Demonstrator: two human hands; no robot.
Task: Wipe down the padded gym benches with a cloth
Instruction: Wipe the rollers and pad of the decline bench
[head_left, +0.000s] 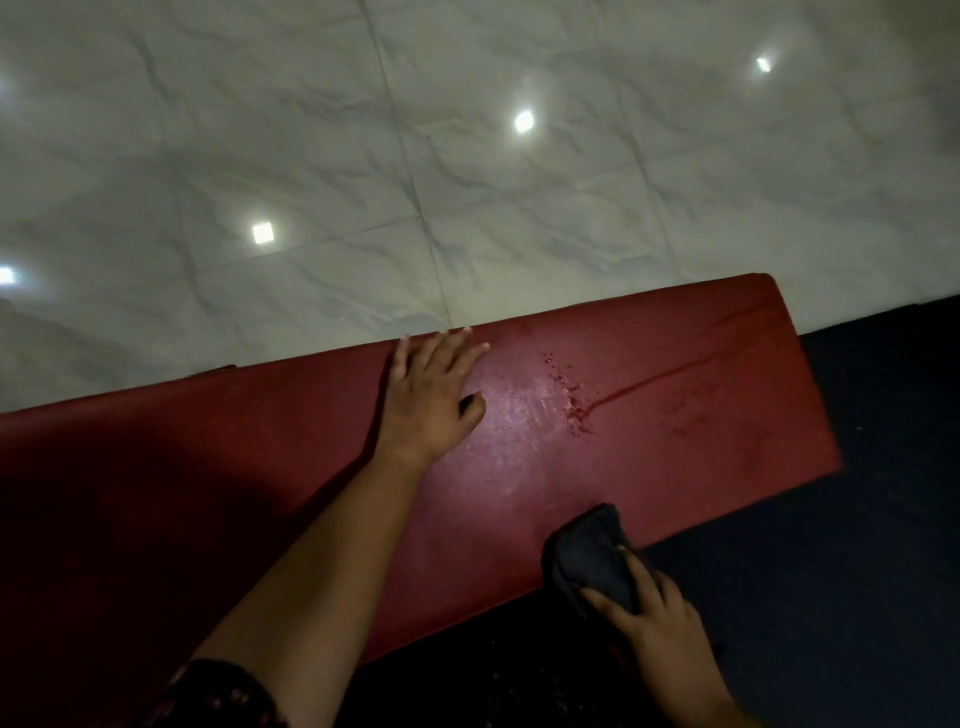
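We record one bench (675, 415), one cloth (592, 556). The left hand (431, 395) rests flat, fingers (452, 348) spread; the right hand (660, 618) grips the cloth.

Bare bench top (519, 483) between flat left hand (431, 400) and cloth (592, 556) in right hand (660, 618), droplets (571, 400) alongside.

Red padded bench (675, 467), droplets (571, 402), dark cloth (592, 556)

Padded bench (675, 415): dark red, paler glossy patch mid-pad. Cloth (592, 556): black. Floor tiles (467, 182): off-white, grey marble veining. Floor covering (857, 571): dark navy, near black. Sleeve (218, 696): dark, speckled pattern, blurred.
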